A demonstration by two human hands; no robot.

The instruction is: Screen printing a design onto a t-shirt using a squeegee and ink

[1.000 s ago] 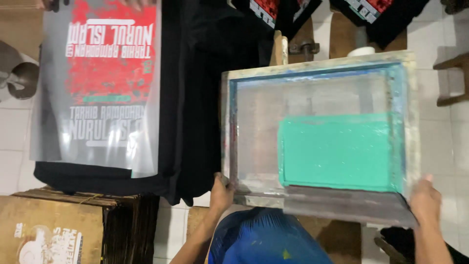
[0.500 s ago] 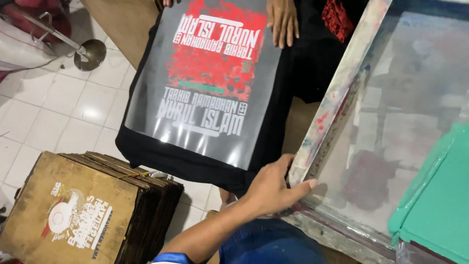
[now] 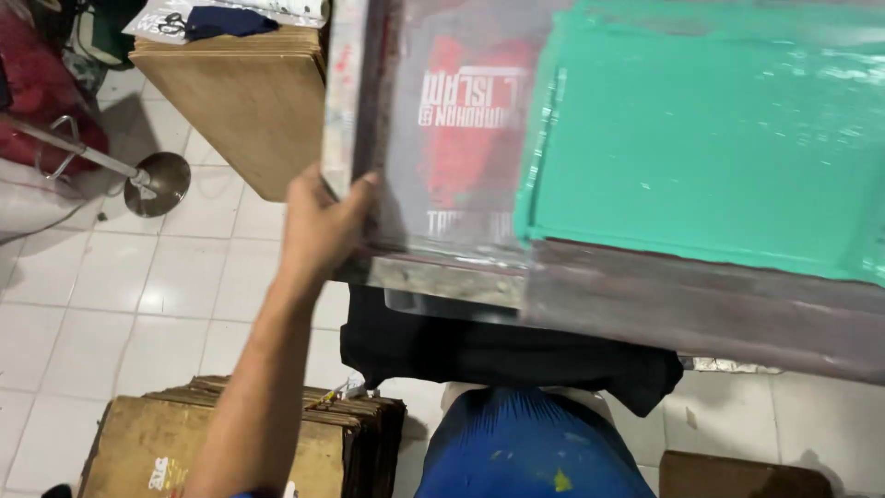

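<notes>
Swung over the black printed shirt (image 3: 498, 346) since half a second ago, gripped at the wood-edged near-left corner by the left hand (image 3: 318, 226): screen-printing frame (image 3: 442, 277), likely rigid, ink-slick, mesh fragile; right hand unseen.

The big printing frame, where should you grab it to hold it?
Grab the printing frame by its wooden corner, from the left side, as the left hand does. The rim is stiff; the green mesh in the middle is thin.

Screen frame (image 3: 442, 267) now lowered over black shirt (image 3: 498, 355) w/ print; left hand (image 3: 318, 226) grips its corner.
</notes>
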